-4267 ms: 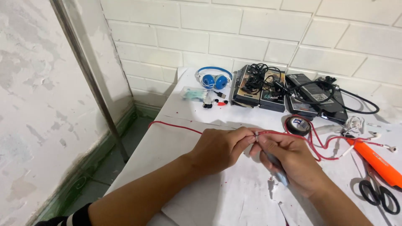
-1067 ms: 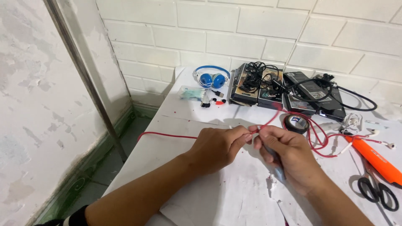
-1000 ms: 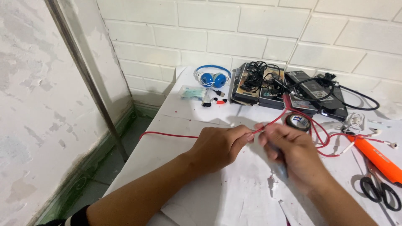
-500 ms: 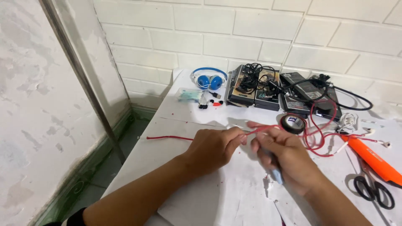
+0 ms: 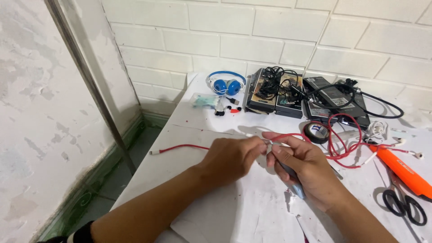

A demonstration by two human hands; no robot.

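My left hand [image 5: 231, 157] pinches a thin red cable [image 5: 182, 147] near the middle of the white table [image 5: 198, 123]. My right hand [image 5: 306, 168] grips the same cable just to the right, fingertips almost touching the left hand's. A slim grey-blue tool [image 5: 297, 190] lies tucked in my right palm, its tip poking out below. The cable's left end rests on the table near the left edge; its right part loops in coils [image 5: 344, 139] beyond my right hand.
A roll of black tape [image 5: 317, 132], an orange tool [image 5: 407, 168] and black scissors [image 5: 402, 207] lie to the right. At the back are blue headphones [image 5: 225, 84], black boxes with tangled cords [image 5: 274, 90] and a black adapter [image 5: 330, 94]. The table's left edge drops to the floor.
The red cable has been drawn to the right through my hands, so its left end lies closer to them and more loops lie at the right. Both hands stay together.
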